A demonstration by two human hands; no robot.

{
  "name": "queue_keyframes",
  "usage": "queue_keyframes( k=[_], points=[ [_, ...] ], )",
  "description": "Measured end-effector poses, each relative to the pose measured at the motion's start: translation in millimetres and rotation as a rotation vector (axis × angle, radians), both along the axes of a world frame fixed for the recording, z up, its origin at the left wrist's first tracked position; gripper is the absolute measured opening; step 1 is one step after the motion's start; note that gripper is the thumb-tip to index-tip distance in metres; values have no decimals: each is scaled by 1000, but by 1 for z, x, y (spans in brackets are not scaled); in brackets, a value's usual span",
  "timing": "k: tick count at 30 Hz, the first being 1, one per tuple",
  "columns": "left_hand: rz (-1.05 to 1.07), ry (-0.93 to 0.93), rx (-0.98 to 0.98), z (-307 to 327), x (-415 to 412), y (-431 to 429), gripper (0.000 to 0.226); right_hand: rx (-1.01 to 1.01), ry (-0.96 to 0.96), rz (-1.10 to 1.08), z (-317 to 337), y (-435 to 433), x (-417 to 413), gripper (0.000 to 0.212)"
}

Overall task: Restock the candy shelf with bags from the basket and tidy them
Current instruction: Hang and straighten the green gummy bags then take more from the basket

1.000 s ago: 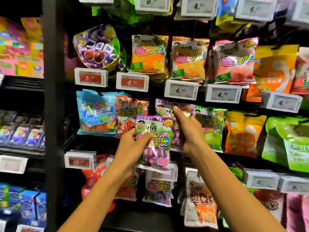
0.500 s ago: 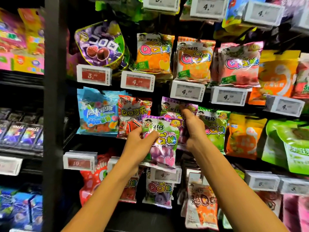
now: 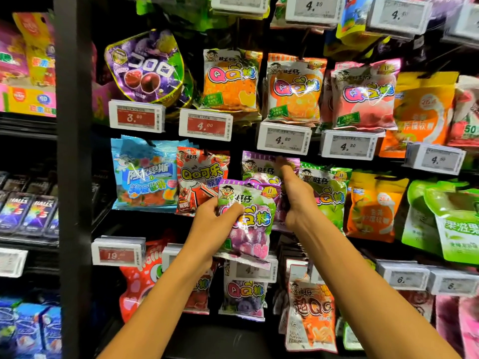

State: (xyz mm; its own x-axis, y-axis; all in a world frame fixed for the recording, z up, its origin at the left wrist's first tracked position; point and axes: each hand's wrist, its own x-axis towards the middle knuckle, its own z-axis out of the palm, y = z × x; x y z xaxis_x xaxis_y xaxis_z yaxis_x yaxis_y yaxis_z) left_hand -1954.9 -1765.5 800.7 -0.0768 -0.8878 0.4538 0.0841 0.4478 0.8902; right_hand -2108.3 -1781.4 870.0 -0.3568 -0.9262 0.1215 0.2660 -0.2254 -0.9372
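One grape gummy bag (image 3: 247, 224) is in hand rather than on the display, so I judge the restock only part-way done. The rows around it look filled and fairly square, but this bag has yet to go on its hook. The basket is out of view, so I cannot say how many remain to hang. My left hand (image 3: 213, 225) comes up from 7 o'clock, forearm angled toward the middle row. Its thumb lies across the bag's front and its fingers curl round the left edge, clamped on it. The bag is upright and face out, overlapping the lower part of the hung grape bags (image 3: 259, 165) at its 12 o'clock. My right hand (image 3: 296, 195) reaches in from 5 o'clock, back toward me, with a finger stretched up to the top edge of those hung bags. Its other fingers are out of sight, so I cannot tell whether it grips the bags or only steadies them. At that hand's 3 o'clock hangs the green apple bag (image 3: 331, 195), and at the held bag's 9 o'clock, the cola bag (image 3: 201, 177).
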Motion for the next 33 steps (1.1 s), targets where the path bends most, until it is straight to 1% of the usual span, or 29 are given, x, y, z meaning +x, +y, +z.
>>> queue_keyframes(
  k=[3,6,9,14,15,18,19,20,22,23,25,26,29,31,33],
  points=[
    [0,-5,-11,0,-1,-2,18,28,-19,-22,3,-5,-2,55],
    [-2,-10,4,0,-3,-4,17,60,-25,-9,3,-11,-4,54],
    [7,-26,44,-1,-3,-6,15,70,5,-45,-3,-15,-3,51],
    [-3,30,58,-3,-8,-9,7,56,32,-102,-6,-28,1,71],
    [0,38,50,-3,-8,-9,7,61,11,-86,-5,-28,3,66],
    [-6,49,12,-1,-12,-8,6,46,-59,-36,0,-29,6,27],
    [-12,52,5,1,-13,-7,5,50,-101,-12,0,-29,6,20],
    [-18,54,4,2,-15,-6,4,58,-132,16,-1,-28,7,18],
    [-20,57,6,6,-17,-5,5,54,-117,38,-5,-25,7,12],
    [-12,57,5,7,-18,-5,8,60,-94,29,-7,-21,6,19],
    [16,50,7,11,-19,-6,13,74,-10,-10,-16,-15,2,39],
    [26,47,7,12,-20,-6,14,75,24,-6,-20,-12,0,44],
    [45,28,5,16,-26,-6,18,41,53,6,-25,0,-6,65],
    [47,12,2,20,-32,-4,22,-7,83,-31,-21,9,-9,70],
    [40,7,-11,24,-38,-5,20,-80,129,-55,-15,22,-10,69]
  ],
)
